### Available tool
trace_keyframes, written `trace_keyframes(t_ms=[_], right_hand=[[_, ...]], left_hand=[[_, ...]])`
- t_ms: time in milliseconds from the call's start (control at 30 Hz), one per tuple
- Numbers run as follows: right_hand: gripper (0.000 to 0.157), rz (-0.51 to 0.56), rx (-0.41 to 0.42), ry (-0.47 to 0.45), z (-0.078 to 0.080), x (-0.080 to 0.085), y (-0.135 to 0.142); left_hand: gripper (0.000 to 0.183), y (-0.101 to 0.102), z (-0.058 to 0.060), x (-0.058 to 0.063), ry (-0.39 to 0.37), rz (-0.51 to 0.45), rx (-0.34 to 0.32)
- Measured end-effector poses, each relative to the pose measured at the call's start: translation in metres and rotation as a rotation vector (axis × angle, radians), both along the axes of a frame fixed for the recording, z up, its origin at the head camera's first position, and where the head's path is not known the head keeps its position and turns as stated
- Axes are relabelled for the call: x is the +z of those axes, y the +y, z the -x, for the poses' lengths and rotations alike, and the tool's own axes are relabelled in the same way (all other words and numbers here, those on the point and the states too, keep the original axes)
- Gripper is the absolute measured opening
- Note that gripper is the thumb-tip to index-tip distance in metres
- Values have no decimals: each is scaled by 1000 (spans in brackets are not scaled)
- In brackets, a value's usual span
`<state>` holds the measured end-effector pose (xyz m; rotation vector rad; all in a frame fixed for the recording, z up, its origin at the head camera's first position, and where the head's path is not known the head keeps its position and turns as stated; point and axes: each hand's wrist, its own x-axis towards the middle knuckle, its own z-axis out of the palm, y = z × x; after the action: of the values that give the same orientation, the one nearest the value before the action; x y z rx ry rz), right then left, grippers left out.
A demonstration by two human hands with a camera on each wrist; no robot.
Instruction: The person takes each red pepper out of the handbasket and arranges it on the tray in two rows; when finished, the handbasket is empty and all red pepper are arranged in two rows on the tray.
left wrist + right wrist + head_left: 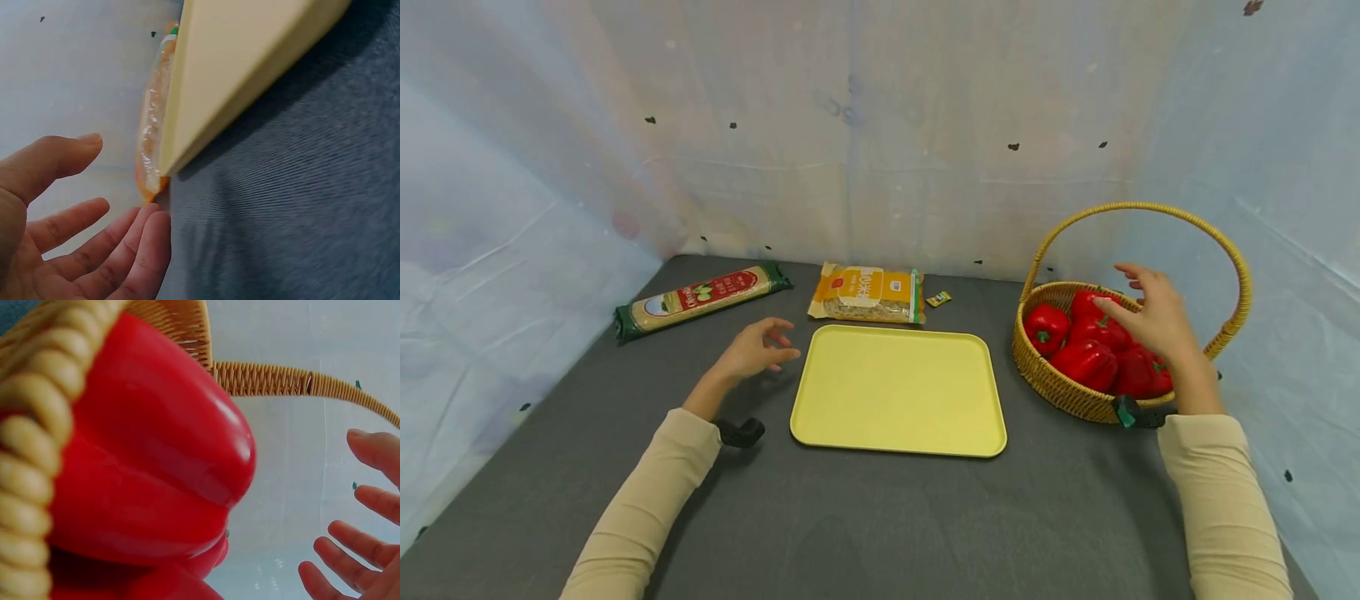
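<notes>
On the right, a wicker basket (pixel 1067 398) with a tall arched handle holds several red bell peppers (pixel 1084 365). My right hand (pixel 1157 317) hovers over the peppers beneath the handle, fingers spread and holding nothing. In the right wrist view a glossy red pepper (pixel 156 450) fills the middle, with the fingers apart from it at the right edge. My left hand (pixel 756 350) is in the air just left of the yellow tray (pixel 898 392), fingers relaxed and nothing in them. The left wrist view shows the thumb and fingertips apart near the tray's corner.
Behind the tray lies an orange bag of grain (pixel 868 294), with a small yellow packet (pixel 938 298) beside it. A long green and red pasta package (pixel 700 302) lies at the back left. Pale sheeting (pixel 925 125) walls the grey table (pixel 880 525) at the back and sides.
</notes>
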<state>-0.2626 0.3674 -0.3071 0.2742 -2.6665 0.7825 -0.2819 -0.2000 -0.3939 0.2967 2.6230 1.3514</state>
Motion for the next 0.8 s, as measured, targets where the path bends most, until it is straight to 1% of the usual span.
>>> trace_keyframes(t_ms=[267,533,633,800], right_hand=[[70,7,-62,-52,11,3,4],[70,20,-78,-51,23,-1,10],[70,29,-98,-64,25,-5,12],[71,56,-128,-95,27,-10,16]], left_hand=[[60,7,1,-16,-72,-19,11],[62,14,1,-23,-98,-32,3],[62,15,1,-25,-117,-35,7],[60,17,2,-27,-114,-35,2]])
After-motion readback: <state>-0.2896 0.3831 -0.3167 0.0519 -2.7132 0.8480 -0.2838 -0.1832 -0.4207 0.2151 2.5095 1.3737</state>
